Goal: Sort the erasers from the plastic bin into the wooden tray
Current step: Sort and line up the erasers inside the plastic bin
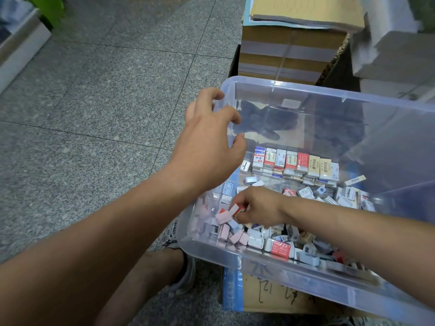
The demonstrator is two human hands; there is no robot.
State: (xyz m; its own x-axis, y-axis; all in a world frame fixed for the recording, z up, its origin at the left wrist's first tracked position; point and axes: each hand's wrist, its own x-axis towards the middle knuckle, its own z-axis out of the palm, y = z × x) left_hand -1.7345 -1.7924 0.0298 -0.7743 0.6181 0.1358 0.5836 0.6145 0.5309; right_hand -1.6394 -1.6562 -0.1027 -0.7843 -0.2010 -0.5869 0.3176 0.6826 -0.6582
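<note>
Floor tiles of grey speckled stone fill the left side of the view. On the right sits a clear plastic bin, its near end resting on a cardboard box with a blue edge and dark handwriting. Beyond the bin's far wall stands a tall stack of strapped brown paper bundles. A grey shoe shows on the floor just left of the cardboard box. The left hand hangs above the bin's far left corner, its fingers spread and loosely curled with nothing in them; whether they touch the rim cannot be told. The right hand is down inside the bin, near its left wall, fingertips closed in a pinch on a red-and-white eraser held just above the pile. Across the middle of the bin floor a neat row of wrapped erasers stands packed side by side, in blue, red and beige sleeves. Nearer, loose erasers lie jumbled along the front wall, and a cluster of pink erasers sits directly below the right hand.
</note>
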